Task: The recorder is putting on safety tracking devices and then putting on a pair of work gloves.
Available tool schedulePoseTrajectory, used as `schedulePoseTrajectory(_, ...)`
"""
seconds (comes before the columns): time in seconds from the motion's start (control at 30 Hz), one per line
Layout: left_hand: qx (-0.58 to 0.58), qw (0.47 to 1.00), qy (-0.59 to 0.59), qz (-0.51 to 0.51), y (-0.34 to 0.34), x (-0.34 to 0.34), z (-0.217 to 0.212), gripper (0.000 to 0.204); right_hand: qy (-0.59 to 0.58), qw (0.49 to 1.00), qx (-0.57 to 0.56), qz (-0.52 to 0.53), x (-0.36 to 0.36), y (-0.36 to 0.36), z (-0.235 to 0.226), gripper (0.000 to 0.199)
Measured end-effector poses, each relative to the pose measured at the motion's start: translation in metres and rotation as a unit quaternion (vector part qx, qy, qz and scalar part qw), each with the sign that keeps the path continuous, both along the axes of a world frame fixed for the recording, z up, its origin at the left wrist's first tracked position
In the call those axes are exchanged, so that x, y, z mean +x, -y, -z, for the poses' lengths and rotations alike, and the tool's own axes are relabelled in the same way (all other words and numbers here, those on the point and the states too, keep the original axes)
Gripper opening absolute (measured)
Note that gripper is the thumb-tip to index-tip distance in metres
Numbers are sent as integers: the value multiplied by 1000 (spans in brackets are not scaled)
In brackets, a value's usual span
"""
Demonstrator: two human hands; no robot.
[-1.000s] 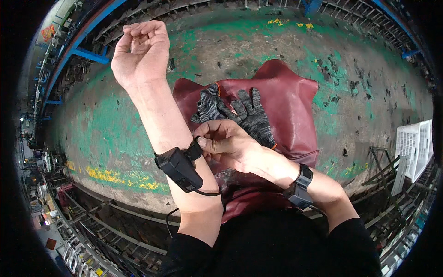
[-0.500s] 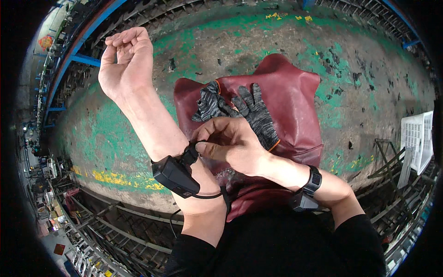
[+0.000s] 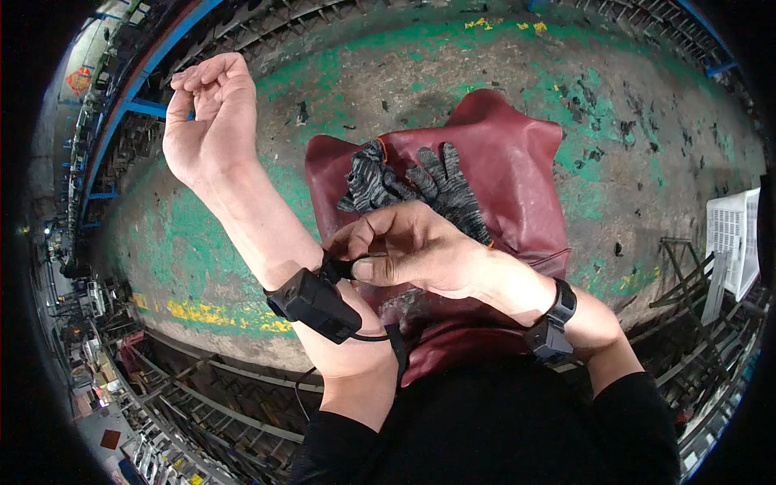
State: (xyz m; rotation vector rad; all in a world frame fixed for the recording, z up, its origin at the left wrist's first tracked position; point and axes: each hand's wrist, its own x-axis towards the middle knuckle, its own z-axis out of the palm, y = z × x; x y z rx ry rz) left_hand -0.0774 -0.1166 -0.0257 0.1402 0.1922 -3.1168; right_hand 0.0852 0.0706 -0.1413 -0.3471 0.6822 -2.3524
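My left hand (image 3: 212,113) was raised, palm toward me, fingers loosely curled, holding nothing. A black box-shaped device (image 3: 314,305) sat strapped on the inside of my left forearm, a thin cable trailing from it toward my sleeve. My right hand (image 3: 412,250) was closed in a pinch on the black strap (image 3: 339,267) just beside the device, thumb pressed against forefinger. A dark wristband unit (image 3: 551,327) was on my right wrist. Below, a dark red apron (image 3: 517,162) lay over my lap with a pair of grey knit gloves (image 3: 408,182) resting on it. A white slatted crate (image 3: 737,238) stood on the green floor (image 3: 202,242) at right; contents could not be made out
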Motion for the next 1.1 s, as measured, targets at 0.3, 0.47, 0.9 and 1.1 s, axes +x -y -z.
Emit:
schedulePoseTrajectory(0.3, -6, 999, -43, 8, 5, 0, -3, 15, -34, 989, 122, 78, 4, -4, -21, 12)
schedulePoseTrajectory(0.47, -8, 999, -29, 12, 1, 2, -5, 13, -77, 980, 153, 102, 3, -4, -24, 14)
schedulePoseTrajectory(0.9, -31, 998, -45, 8, -9, 2, -2, 12, 62, 994, 86, 36, 6, 4, -23, 21)
schedulePoseTrajectory(1.1, -41, 999, -27, 5, -10, 2, 0, 12, 50, 990, 115, 65, 8, 4, -25, 22)
